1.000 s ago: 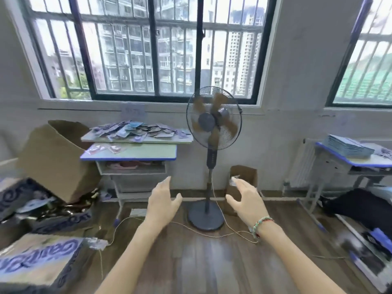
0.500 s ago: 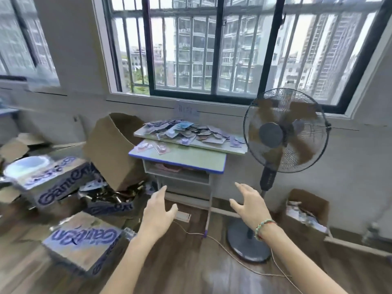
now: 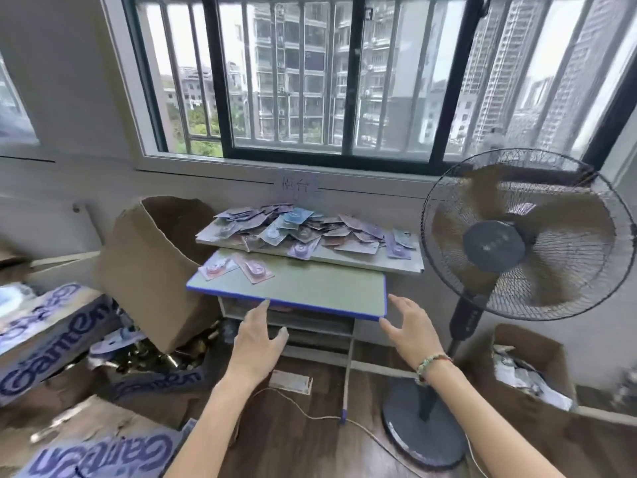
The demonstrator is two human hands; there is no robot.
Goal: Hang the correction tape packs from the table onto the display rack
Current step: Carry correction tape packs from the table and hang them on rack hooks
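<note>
You are holding your empty left hand (image 3: pixel 256 343) and right hand (image 3: pixel 412 334) spread just before the blue-edged table (image 3: pixel 310 294), where flat, light, probably slippery carded correction tape packs (image 3: pixel 256 269) are lying beyond your fingertips, best pinched by their cardboard edges.

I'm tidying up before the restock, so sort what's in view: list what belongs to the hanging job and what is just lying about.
For the job:
- heap of correction tape packs on the rear shelf
- two loose packs on the blue-edged table
- left hand and right hand, both empty

Lying about:
- standing fan
- open cardboard box
- printed cartons
- box of scraps
- floor cable
</note>
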